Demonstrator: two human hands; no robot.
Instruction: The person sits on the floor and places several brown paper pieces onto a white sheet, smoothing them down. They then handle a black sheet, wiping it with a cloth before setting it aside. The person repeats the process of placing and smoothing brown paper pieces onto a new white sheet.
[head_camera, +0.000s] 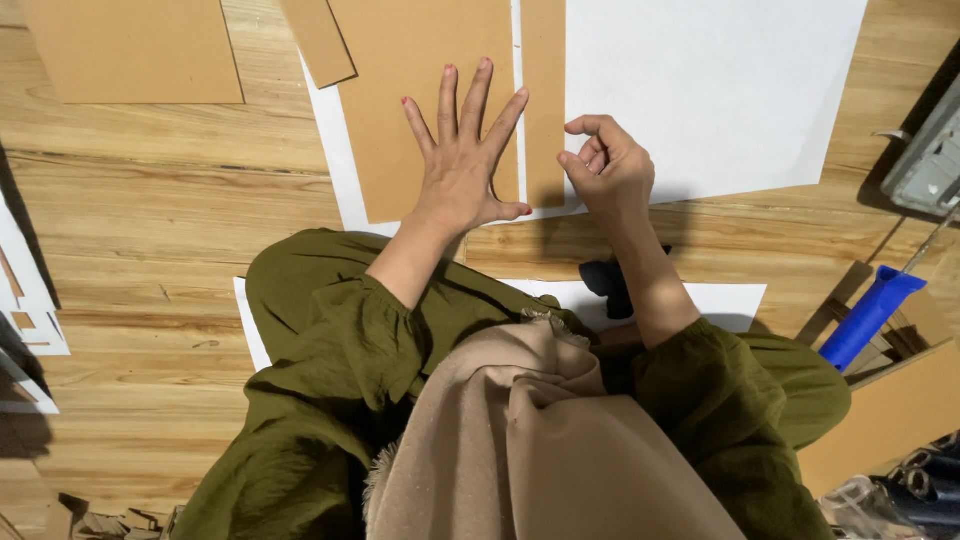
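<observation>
My left hand (462, 160) lies flat with fingers spread on a large brown cardboard sheet (400, 110) that rests on white paper (720, 90) on the wooden floor. Just right of it lies a narrow brown cardboard strip (543, 70), separated from the sheet by a thin white gap. My right hand (605, 170) is curled beside the strip's lower end, fingertips pinched together near its edge; whether it holds a small tool I cannot tell.
Another cardboard sheet (135, 50) lies at the top left and a slanted strip (318, 40) near it. A blue-handled tool (865, 315) and cardboard pieces sit at the right, a grey metal device (930, 160) at the far right. White paper scraps (30, 310) lie left.
</observation>
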